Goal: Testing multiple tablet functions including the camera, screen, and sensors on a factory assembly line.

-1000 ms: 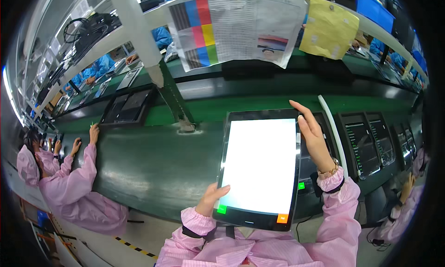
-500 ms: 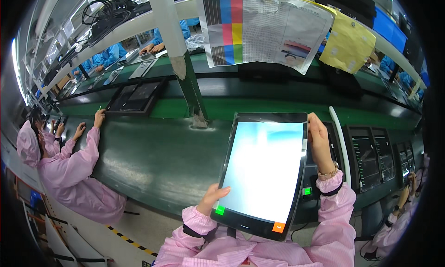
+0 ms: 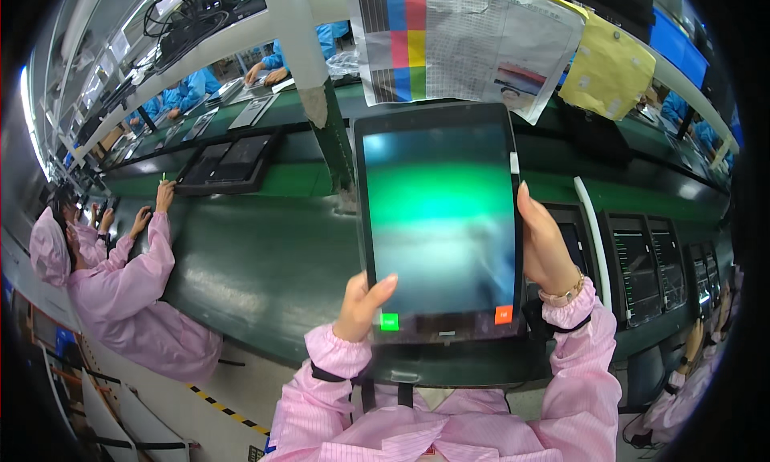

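We get a dark green workbench (image 3: 241, 261), then a lit black-framed tablet (image 3: 441, 229) held above it, between right hand (image 3: 549, 241) and left hand (image 3: 358, 308). Right: half-curled, gripping the right edge. Left: closed on the lower left edge, thumb in front. We mark a green square (image 3: 389, 322) below that thumb.

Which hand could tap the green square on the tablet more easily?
Probably the person's left hand: its thumb lies over the front of the tablet, just above the green square. The right hand is at the opposite edge, farther from that square.
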Tool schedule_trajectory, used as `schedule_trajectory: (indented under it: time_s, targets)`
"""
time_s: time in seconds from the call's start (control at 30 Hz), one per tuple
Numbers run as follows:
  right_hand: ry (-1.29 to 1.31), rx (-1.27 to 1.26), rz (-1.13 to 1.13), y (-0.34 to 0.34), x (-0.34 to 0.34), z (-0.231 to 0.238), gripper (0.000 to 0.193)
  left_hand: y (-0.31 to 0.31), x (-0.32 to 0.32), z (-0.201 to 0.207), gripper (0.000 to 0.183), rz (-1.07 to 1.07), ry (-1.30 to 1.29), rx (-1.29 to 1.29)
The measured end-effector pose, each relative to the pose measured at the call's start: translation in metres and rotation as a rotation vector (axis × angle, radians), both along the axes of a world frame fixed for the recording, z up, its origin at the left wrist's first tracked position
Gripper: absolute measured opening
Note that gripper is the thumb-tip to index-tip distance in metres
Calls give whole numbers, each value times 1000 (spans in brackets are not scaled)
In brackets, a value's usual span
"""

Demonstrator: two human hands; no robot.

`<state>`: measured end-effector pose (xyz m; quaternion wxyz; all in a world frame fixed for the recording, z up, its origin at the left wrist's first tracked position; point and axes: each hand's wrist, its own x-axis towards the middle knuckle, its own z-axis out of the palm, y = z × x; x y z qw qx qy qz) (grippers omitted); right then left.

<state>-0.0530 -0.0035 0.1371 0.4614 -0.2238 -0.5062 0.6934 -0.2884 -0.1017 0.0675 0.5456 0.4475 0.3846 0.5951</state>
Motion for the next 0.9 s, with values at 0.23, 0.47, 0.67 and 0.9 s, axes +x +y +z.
schedule_trajectory:
  time_s: [0.23, 0.47, 0.67, 0.9]
  targets:
    - [179, 93, -60, 31, -21, 23, 39, 39, -14, 24, 31, 52, 423, 216]
    - [270, 192, -171, 69, -39, 35, 38, 70, -21, 29, 59, 8, 230, 230]
    - [244, 205, -239, 92, -44, 31, 37, 78, -20, 27, 42, -103, 121, 178]
    - [265, 194, -208, 101, -42, 25, 34, 82, -20, 23, 41, -87, 101, 186]
